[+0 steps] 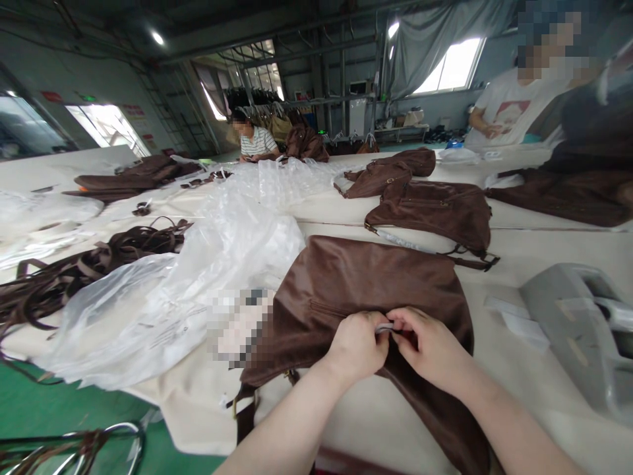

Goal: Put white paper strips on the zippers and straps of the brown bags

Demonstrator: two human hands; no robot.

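Observation:
A brown leather bag (376, 270) lies on the pale table in front of me, its strap hanging toward me over the near edge. Both hands meet over the bag's lower middle. My left hand (359, 344) is closed, with thumb and fingers pinching a small grey strip (386, 327). Close on its right, my right hand (428, 340) is also closed, its fingertips pinching at the other end of that strip. Something dark beside the strip is mostly covered by the fingers. What the strip belongs to, I cannot make out.
Clear plastic bags (227, 244) lie heaped to the left, near a pile of brown straps (113, 254). More brown bags (440, 208) lie behind. A grey tape dispenser (558, 323) stands at right. Two people (260, 142) are across the table.

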